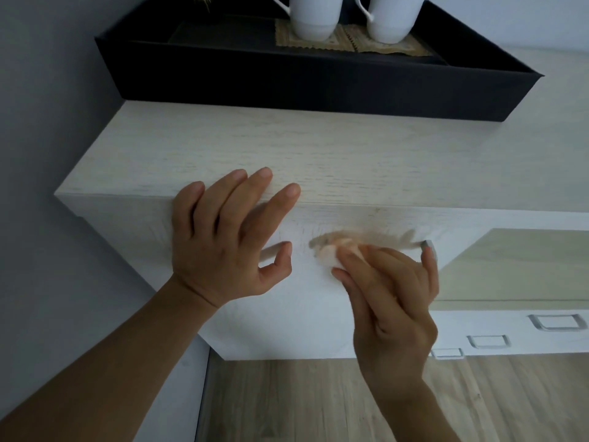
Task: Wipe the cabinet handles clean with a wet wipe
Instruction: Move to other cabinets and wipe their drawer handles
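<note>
- Wipe [328,252], white and bunched, pinched at the fingertips of the right hand [392,301] and pressed to the cabinet [318,148] front; blurred.
- Handle [427,245]: only a grey metal end showing, just beside the little finger's tip; the rest lost in a smeared streak right above the fingertips.
- Left hand [223,244] splayed and relaxed, gripping nothing; four fingers laid over the cabinet's front top edge, thumb hanging free over the front, pointing toward the wipe but apart from it.
- Beyond the left fingertips, a bare stretch of cabinet top, then the front wall of a black tray [287,81].
- Inside the tray, two white vessels [314,17] upright side by side on a tan woven mat [350,43], tops cut off by the frame.
- Below and right of the right wrist, a row of square metal drawer handles [557,325] on a lower unit.
- Left of the left hand, the cabinet's corner against a grey wall [47,122]; under both wrists, wood floor [318,400].
</note>
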